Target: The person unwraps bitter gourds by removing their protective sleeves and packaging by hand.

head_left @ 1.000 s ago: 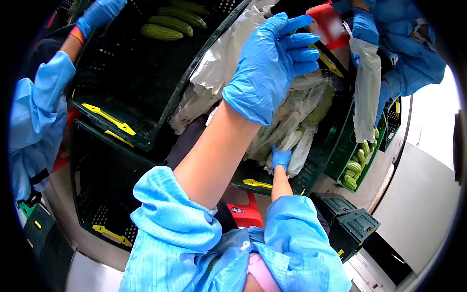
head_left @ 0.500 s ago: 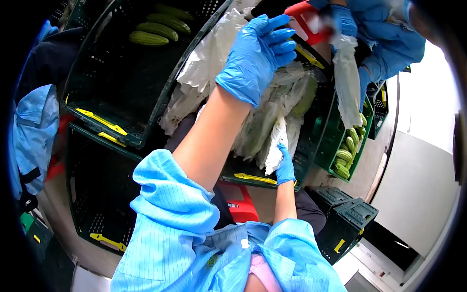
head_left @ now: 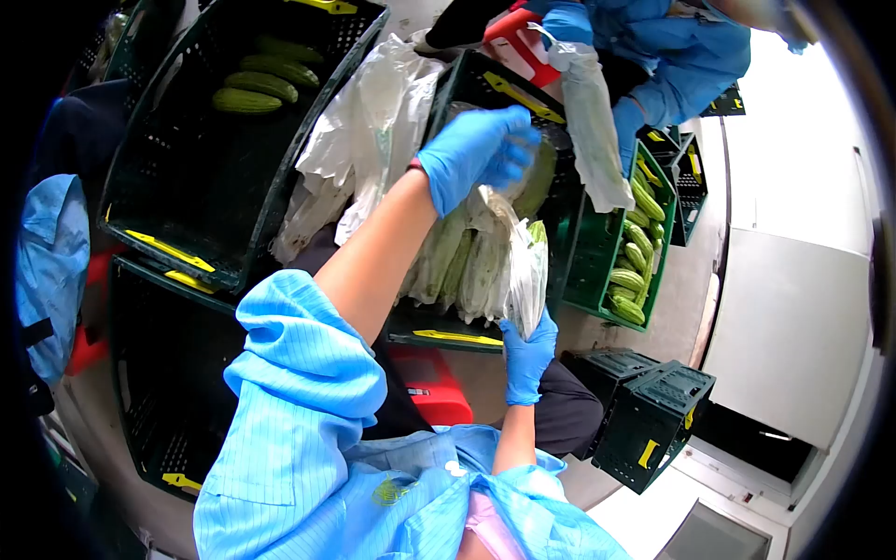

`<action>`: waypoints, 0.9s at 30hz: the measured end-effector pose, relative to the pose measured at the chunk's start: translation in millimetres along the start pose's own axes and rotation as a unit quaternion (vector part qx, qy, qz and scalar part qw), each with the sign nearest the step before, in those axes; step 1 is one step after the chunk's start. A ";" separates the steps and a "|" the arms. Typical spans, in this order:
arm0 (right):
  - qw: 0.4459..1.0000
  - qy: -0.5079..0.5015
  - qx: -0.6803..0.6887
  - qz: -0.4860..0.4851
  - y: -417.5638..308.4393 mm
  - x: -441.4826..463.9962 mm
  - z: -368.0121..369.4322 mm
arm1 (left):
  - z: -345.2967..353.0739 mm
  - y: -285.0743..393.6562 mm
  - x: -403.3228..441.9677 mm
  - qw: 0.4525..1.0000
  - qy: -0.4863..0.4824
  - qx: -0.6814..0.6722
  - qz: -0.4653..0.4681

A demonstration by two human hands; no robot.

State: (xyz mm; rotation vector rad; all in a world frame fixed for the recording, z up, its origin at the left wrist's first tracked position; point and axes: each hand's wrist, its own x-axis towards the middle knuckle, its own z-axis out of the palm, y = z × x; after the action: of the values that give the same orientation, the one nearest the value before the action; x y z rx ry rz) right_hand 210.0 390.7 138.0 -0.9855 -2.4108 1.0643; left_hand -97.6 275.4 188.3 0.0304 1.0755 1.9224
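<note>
My right hand, in a blue glove, grips the lower end of a bagged green vegetable at the near right of a dark crate. Green shows through the thin white plastic near its top. Above the crate is my left hand, with its fingers curled and blurred, so what it may hold cannot be made out. Several more bagged vegetables lie side by side in the crate under my hands.
Loose plastic bags hang over the crate's left edge. Further left, a large crate holds several green vegetables. A green crate of vegetables stands right. A co-worker's gloved hand holds a bag. Folded crates stand lower right.
My right hand has lifted the bagged vegetable out of the pile, toward me. My left hand has moved lower and its fingers have curled. The view has shifted to the right.
</note>
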 end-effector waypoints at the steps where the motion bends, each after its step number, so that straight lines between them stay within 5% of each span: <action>1: 0.998 0.022 -0.063 -0.023 -3.5 0.2 -7.5 | 8.1 -7.6 0.3 0.997 -0.011 0.069 -0.031; 3: 0.978 0.067 -0.187 -0.069 -11.3 2.3 -22.6 | 25.4 -17.7 -2.0 0.956 -0.064 0.260 -0.120; 7: 0.958 0.168 -0.219 -0.080 -28.2 -5.0 -38.3 | 49.5 -52.7 -14.4 0.865 -0.274 0.349 -0.235; 10: 0.956 0.175 -0.215 -0.090 -41.5 -10.1 -46.9 | 72.8 -71.6 -41.6 0.880 -0.343 0.285 -0.163; 13: 0.944 0.166 -0.261 -0.113 -51.3 -16.8 -44.5 | 87.5 -107.4 -48.8 0.949 -0.287 0.019 -0.131; 15: 0.962 0.090 -0.243 -0.084 -51.6 -15.0 -40.3 | 97.2 -138.4 -40.1 0.939 -0.221 -0.235 -0.119; 18: 0.968 0.106 -0.203 -0.101 -42.0 -15.5 -27.1 | 83.0 -156.9 -33.5 0.925 -0.155 -0.324 -0.126; 21: 0.994 0.075 -0.053 -0.063 -26.2 -12.2 -18.7 | 80.3 -166.3 -30.6 0.933 -0.157 -0.323 -0.040; 24: 0.988 0.032 0.147 0.026 -24.4 -15.8 -14.4 | 80.0 -167.4 -40.7 0.962 -0.138 -0.231 -0.050; 27: 0.991 -0.052 0.111 0.055 -23.0 -14.8 -20.2 | 71.7 -142.0 -66.6 0.978 -0.109 -0.144 -0.108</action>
State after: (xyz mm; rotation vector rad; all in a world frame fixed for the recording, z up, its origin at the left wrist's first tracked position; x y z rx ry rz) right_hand 220.6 379.6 168.3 -1.0181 -2.2759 1.4220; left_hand 69.8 305.6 159.9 -0.0355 0.6213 1.8117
